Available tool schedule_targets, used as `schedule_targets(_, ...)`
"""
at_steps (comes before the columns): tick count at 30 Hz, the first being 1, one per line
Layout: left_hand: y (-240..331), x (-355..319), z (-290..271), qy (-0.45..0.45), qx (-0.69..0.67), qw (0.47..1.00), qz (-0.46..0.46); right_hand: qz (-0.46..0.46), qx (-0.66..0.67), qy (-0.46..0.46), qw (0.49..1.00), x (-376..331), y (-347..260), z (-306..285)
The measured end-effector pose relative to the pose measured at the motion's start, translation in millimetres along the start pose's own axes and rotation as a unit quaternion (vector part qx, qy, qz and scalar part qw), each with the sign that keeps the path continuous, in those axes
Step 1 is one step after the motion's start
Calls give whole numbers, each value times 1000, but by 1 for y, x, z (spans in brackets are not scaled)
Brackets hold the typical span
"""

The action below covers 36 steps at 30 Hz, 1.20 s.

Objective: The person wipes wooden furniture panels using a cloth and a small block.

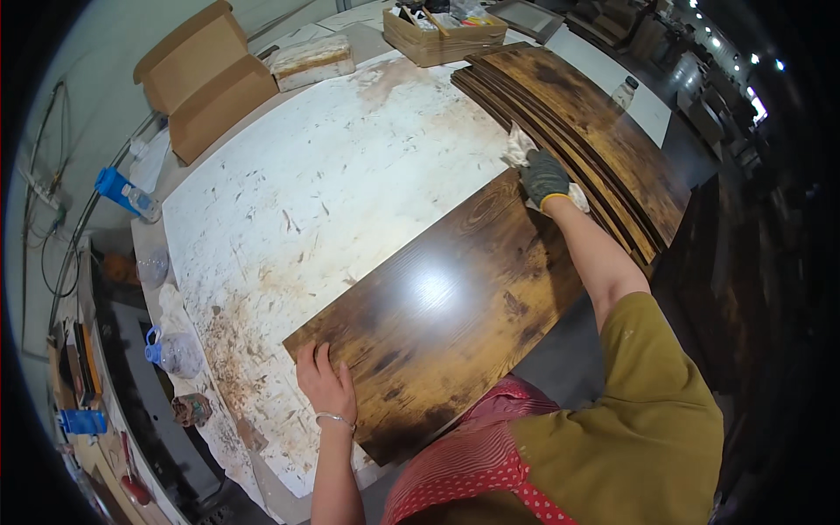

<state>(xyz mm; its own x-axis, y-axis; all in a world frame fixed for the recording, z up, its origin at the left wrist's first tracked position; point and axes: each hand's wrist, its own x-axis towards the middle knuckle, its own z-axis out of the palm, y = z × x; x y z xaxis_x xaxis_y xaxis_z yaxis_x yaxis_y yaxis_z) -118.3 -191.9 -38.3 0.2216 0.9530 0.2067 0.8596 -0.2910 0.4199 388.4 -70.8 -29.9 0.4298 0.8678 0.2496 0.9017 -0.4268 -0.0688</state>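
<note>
A dark brown wood-grain board point(455, 306) lies across the near side of the white, stained table. My bare left hand point(325, 382) rests on the board's left end, fingers stretched out over its edge. At the far right corner of the board, my right hand point(544, 178) wears a dark grey glove with a yellow cuff. Its fingers are closed around a whitish cloth point(520, 144), which sticks out on both sides of the glove. Just beyond that hand is a stack of similar brown boards point(604, 131).
An open cardboard box point(201, 87) and a pale, stained block point(311, 61) stand at the back left. A carton of supplies point(437, 39) is at the back. Plastic bottles point(144, 206) and a blue-handled jug point(178, 353) line the left edge. A small jar point(625, 91) stands beyond the stack.
</note>
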Motion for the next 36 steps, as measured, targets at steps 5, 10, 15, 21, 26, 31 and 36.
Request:
schedule_targets(5,5,-3,-1,-11,20,1000,3,-197,-85,-82,973,20,21,16)
schedule_targets(10,11,6,2,-7,27,1000,0,-251,-26,-10,968,7,-5,26)
schedule_targets(15,9,3,4,0,37,999,4,-112,-31,-81,990,16,-4,-12)
schedule_targets(21,12,2,-2,-4,25,1000,-10,-264,-79,-149,950,2,-20,-43)
schedule_targets(26,18,8,2,-1,28,1000,8,-209,7,-80,975,-19,-20,-1)
schedule_targets(31,1,-1,-3,1,3,1000,8,-498,351,-135,781,-180,-188,15)
schedule_targets(36,-6,-46,-20,-35,0,998,53,-341,260,83,900,-126,-103,26)
